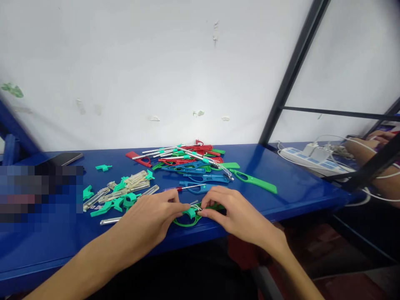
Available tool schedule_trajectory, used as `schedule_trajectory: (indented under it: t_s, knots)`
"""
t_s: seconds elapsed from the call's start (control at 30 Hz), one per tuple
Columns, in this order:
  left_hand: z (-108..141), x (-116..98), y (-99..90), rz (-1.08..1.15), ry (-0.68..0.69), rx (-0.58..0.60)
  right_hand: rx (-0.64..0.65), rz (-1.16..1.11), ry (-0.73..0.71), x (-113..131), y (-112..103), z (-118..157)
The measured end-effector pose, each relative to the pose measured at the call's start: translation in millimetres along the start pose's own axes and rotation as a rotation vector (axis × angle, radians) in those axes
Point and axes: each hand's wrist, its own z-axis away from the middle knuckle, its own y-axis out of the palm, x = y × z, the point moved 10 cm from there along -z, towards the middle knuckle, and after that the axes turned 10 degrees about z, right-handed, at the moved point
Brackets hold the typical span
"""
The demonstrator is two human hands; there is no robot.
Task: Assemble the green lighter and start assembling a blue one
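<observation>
Near the table's front edge lies a green lighter casing, with a teal trigger piece and thin white wires in it. My left hand pinches at the trigger piece from the left, thumb and index finger together. From the right, my right hand has its fingertips closed on the wires beside a small dark part, and it covers much of the casing's other end. Just beyond my hands is a screwdriver with a coloured handle, next to blue lighter casings.
Clear plastic tubes and loose teal triggers lie to the left. Metal rods, red casings and a green casing are farther back. A power strip sits right, near another person's arm.
</observation>
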Motion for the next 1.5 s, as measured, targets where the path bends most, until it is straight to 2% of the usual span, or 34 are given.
schedule_trajectory:
  t_s: [0.1, 0.2, 0.53, 0.87, 1.03, 1.27, 1.5]
  knots:
    - [10.8, -3.1, -14.2, 0.149, 0.026, -0.237, -0.084, -0.128, 0.029, -8.2, 3.8, 4.2]
    - [16.8, -1.4, -15.5, 0.246, 0.015, -0.324, -0.104, -0.17, 0.024, -9.4, 3.9, 5.4]
    - [17.5, -7.0, -13.9, 0.252, 0.06, -0.289, -0.178, -0.174, 0.002, -8.9, -2.2, 10.3]
    - [18.8, -9.6, -13.6, 0.214, 0.1, -0.284, -0.193, -0.179, -0.032, -8.4, -2.6, 10.5]
    - [18.2, -11.5, -13.7, 0.212, 0.071, -0.274, -0.231, -0.165, -0.085, -4.6, -5.2, 12.1]
    - [17.2, -10.6, -13.6, 0.245, 0.051, -0.269, -0.365, 0.065, -0.226, 15.2, -7.8, 27.4]
    - [18.1, -10.9, -12.5, 0.246, 0.051, -0.266, -0.407, 0.204, -0.268, 22.7, -4.7, 35.1]
